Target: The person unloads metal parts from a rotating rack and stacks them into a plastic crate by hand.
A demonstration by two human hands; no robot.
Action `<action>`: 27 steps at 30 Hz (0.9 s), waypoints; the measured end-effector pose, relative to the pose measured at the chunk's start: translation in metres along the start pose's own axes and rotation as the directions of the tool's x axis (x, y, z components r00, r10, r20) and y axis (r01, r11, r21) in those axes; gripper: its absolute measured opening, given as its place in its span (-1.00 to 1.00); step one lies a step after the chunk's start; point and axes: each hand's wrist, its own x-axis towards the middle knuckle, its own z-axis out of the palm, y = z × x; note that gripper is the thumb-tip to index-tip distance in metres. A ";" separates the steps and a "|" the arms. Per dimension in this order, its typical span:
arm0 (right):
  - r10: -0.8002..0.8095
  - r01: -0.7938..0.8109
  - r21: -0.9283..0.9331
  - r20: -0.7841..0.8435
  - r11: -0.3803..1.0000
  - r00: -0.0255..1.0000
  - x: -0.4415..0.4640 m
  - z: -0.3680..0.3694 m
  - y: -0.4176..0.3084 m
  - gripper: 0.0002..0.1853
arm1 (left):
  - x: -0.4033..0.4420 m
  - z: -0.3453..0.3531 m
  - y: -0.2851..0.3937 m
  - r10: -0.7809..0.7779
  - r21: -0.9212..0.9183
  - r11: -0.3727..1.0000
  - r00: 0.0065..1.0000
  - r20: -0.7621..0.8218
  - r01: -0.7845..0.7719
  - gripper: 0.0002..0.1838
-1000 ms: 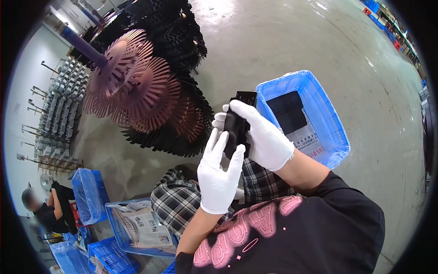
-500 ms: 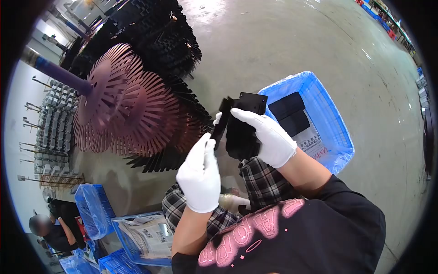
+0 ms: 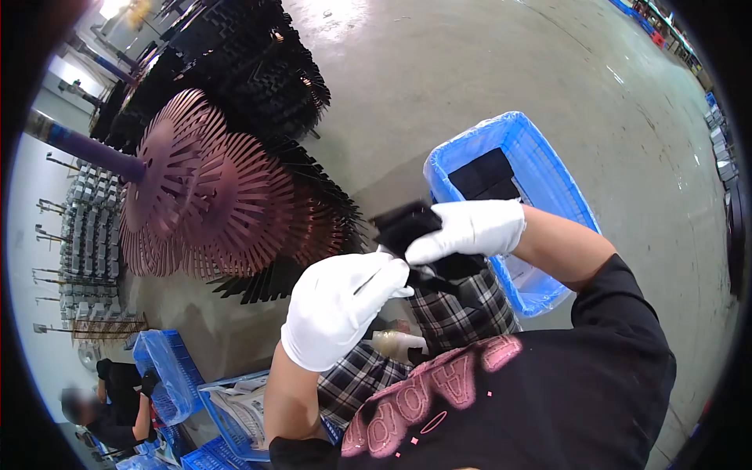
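Two hands in white gloves work close together above plaid trousers (image 3: pixel 462 307). The right hand (image 3: pixel 471 231) grips a bundle of black parts (image 3: pixel 407 225), thumb on the near side and fingers hidden beneath; the bundle is tilted and blurred. The left hand (image 3: pixel 333 309) is bent inward, its fingertips drawn together at the bundle's lower edge, and I cannot tell whether they pinch a part or only touch it.

Just beyond the right hand, a blue crate (image 3: pixel 554 186) with a plastic lining sits on the grey floor (image 3: pixel 470 70). Flat black pieces (image 3: pixel 482 172) lie inside, towards its far end.

To the left of the hands stand reddish slotted discs (image 3: pixel 188 196) around a pole (image 3: pixel 94 149), with a dark stack (image 3: pixel 227 74) behind them. At lower left, newspapers (image 3: pixel 244 411) fill a second crate (image 3: pixel 210 399), and another person (image 3: pixel 121 403) is beside a lined blue basket (image 3: pixel 168 376).
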 end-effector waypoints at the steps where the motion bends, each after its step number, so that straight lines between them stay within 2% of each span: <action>1: -0.009 0.008 0.015 0.047 1.000 0.999 -0.002 0.004 0.001 -0.73 | 0.004 -0.002 0.001 -0.004 0.002 1.000 1.000 0.022 0.004 -0.63; 4: -0.030 0.018 0.066 0.191 0.998 0.981 -0.010 0.015 0.010 -0.73 | 0.012 -0.002 0.005 -0.026 0.002 1.000 0.996 0.089 0.025 -0.57; 5: -0.031 0.018 0.070 0.190 0.997 0.981 -0.011 0.017 0.016 -0.73 | 0.011 0.000 0.006 -0.026 0.001 1.000 0.995 0.092 0.026 -0.57; 9: 0.002 -0.035 0.123 0.263 0.992 0.965 -0.005 0.013 0.054 -0.66 | 0.011 0.021 0.010 -0.119 -0.010 0.993 0.972 -0.203 0.120 -0.49; 10: -0.004 -0.029 0.125 0.259 0.992 0.966 -0.008 0.016 0.053 -0.66 | 0.010 0.029 0.011 -0.114 -0.007 0.993 0.973 -0.199 0.114 -0.49; 11: -0.024 0.002 0.126 0.175 0.992 0.984 -0.010 0.020 0.049 -0.63 | 0.007 0.038 0.014 -0.303 -0.295 0.928 0.920 -0.249 0.226 -0.47; 12: -0.043 0.031 0.129 0.090 0.991 0.995 -0.012 0.025 0.045 -0.60 | 0.003 0.049 0.017 -0.494 -0.563 0.771 0.838 -0.234 0.298 -0.45; 13: -0.058 0.057 0.130 0.005 0.990 0.998 -0.013 0.030 0.041 -0.57 | 0.001 0.058 0.019 -0.662 -0.781 0.537 0.733 -0.157 0.318 -0.43; 14: -0.072 0.082 0.127 -0.079 0.988 0.994 -0.013 0.034 0.039 -0.53 | 0.001 0.065 0.022 -0.787 -0.925 0.254 0.616 -0.029 0.281 -0.41; 15: -0.075 0.085 0.131 -0.084 0.988 0.994 -0.009 0.037 0.041 -0.53 | 0.002 0.069 0.023 -0.785 -0.924 0.254 0.619 -0.024 0.285 -0.41; 17: -0.235 0.223 -0.095 -0.139 0.970 0.962 0.005 0.042 0.052 -0.45 | 0.004 0.077 0.026 -0.808 -0.910 0.263 0.588 -0.027 0.321 -0.38; 19: -0.395 0.332 -0.321 -0.154 0.887 0.906 0.015 0.043 0.057 -0.36 | 0.008 0.081 0.028 -0.833 -0.893 0.273 0.553 -0.033 0.358 -0.34; 25: -0.317 0.208 -0.456 -0.177 0.865 0.932 0.013 0.039 0.041 -0.33 | 0.015 0.077 0.021 -0.863 -0.913 0.247 0.502 -0.054 0.326 -0.30; 27: -0.213 0.157 -0.328 -0.144 0.931 0.966 0.006 0.038 0.027 -0.38 | 0.004 0.088 0.004 -0.916 -0.985 0.079 0.402 -0.011 0.154 -0.32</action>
